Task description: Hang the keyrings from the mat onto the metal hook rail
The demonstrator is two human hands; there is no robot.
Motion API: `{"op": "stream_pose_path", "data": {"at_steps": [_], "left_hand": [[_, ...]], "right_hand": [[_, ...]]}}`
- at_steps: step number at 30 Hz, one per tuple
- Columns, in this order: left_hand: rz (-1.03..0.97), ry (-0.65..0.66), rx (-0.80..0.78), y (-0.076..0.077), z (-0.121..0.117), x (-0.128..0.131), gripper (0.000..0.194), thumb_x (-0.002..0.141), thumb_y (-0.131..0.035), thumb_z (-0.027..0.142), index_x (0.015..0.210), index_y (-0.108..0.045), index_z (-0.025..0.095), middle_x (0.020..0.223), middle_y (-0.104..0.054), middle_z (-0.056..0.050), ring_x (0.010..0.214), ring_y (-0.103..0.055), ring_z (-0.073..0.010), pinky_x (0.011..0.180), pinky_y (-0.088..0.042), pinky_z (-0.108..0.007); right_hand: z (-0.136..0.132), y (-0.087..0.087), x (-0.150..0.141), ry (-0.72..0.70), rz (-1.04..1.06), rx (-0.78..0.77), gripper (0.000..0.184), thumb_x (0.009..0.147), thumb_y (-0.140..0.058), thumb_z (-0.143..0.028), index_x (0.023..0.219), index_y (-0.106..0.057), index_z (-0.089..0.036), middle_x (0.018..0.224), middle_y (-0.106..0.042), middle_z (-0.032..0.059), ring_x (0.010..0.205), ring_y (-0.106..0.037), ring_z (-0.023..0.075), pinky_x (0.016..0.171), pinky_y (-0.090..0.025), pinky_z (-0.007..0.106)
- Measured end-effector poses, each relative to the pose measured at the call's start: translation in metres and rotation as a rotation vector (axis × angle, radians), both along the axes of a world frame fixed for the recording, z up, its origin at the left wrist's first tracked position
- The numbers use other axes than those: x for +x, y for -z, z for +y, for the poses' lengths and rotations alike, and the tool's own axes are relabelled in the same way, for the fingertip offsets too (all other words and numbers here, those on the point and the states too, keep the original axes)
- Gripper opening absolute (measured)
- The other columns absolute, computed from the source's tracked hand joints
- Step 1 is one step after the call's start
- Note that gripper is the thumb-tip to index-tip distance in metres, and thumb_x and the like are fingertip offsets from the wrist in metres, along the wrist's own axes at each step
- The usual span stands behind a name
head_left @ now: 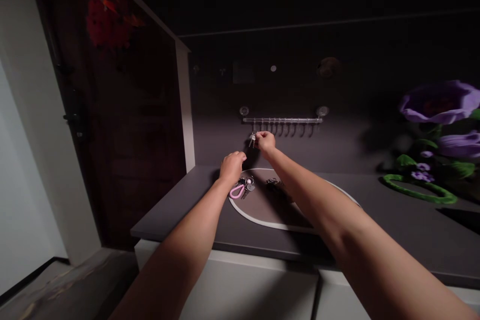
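Note:
My right hand (266, 142) is raised to the wall, its fingertips pinched at a small bunch of silver keys (252, 139). These keys dangle just under the left end of a clear hook rail (282, 120); whether their ring sits on a hook is too small to tell. Lower and to the left, my left hand (232, 166) is curled, and its fingers hide whatever is in them. Beneath it, on a round tray (258, 221) with a pale rim, lie keys with a pink loop strap (237, 191). More keys (273, 181) rest farther right on the tray, partly in shadow.
The dark countertop (168, 210) tops white cabinets (255, 280). Purple artificial flowers (438, 105) with a green ring-shaped base (416, 192) stand at right. On the left is a dark door (142, 150) with a handle (71, 117). Several empty hooks hang along the rail.

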State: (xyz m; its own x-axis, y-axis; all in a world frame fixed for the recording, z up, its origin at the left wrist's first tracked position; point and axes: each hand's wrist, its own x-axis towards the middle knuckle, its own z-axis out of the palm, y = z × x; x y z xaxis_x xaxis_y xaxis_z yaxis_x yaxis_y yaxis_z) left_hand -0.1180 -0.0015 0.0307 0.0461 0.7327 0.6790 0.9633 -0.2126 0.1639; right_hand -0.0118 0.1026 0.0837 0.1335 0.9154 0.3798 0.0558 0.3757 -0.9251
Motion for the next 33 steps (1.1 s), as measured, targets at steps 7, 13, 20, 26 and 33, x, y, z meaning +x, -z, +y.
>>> {"op": "stream_pose_path", "data": {"at_steps": [7,13,20,26,33], "left_hand": [[0.016,0.021,-0.016,-0.001,-0.003,-0.002,0.024,0.086,-0.038,0.022,0.088,-0.061,0.022,0.087,-0.061,-0.006,0.082,-0.055,-0.0169,0.070,-0.036,-0.026],[-0.013,0.081,-0.050,-0.001,-0.006,-0.005,0.023,0.085,-0.041,0.022,0.090,-0.063,0.022,0.090,-0.063,-0.006,0.086,-0.055,-0.0162,0.076,-0.039,-0.026],[0.010,0.238,-0.076,-0.002,-0.005,-0.010,0.020,0.082,-0.046,0.022,0.089,-0.065,0.022,0.092,-0.064,-0.006,0.088,-0.055,-0.0170,0.080,-0.040,-0.027],[0.081,0.364,-0.142,-0.002,-0.004,-0.012,0.020,0.079,-0.048,0.021,0.085,-0.067,0.020,0.089,-0.066,-0.006,0.086,-0.056,-0.0178,0.078,-0.040,-0.027],[0.124,0.346,-0.241,0.004,-0.001,-0.012,0.021,0.076,-0.049,0.020,0.088,-0.067,0.020,0.090,-0.065,-0.005,0.085,-0.056,-0.0167,0.077,-0.041,-0.025]], "right_hand": [[-0.007,0.002,0.006,-0.098,0.046,-0.007,0.010,0.079,-0.045,-0.015,0.083,-0.053,-0.014,0.076,-0.061,0.0028,0.054,-0.053,0.0062,0.056,-0.048,0.021],[-0.022,0.006,0.016,-0.125,0.024,-0.051,0.011,0.078,-0.048,-0.014,0.088,-0.053,-0.014,0.077,-0.060,0.0041,0.056,-0.054,0.0064,0.056,-0.047,0.019],[-0.057,0.022,0.034,-0.205,-0.119,-0.070,0.013,0.076,-0.050,-0.014,0.088,-0.054,-0.014,0.086,-0.061,0.0067,0.059,-0.054,0.0071,0.055,-0.045,0.020],[-0.081,0.047,0.054,-0.277,-0.518,0.114,0.011,0.076,-0.051,-0.019,0.081,-0.059,-0.013,0.075,-0.063,0.0035,0.066,-0.055,0.0098,0.065,-0.043,0.021],[-0.090,0.063,0.068,-0.177,-0.992,0.275,0.016,0.077,-0.052,-0.020,0.085,-0.065,-0.015,0.084,-0.067,0.0061,0.075,-0.058,0.0137,0.072,-0.039,0.022]]}}
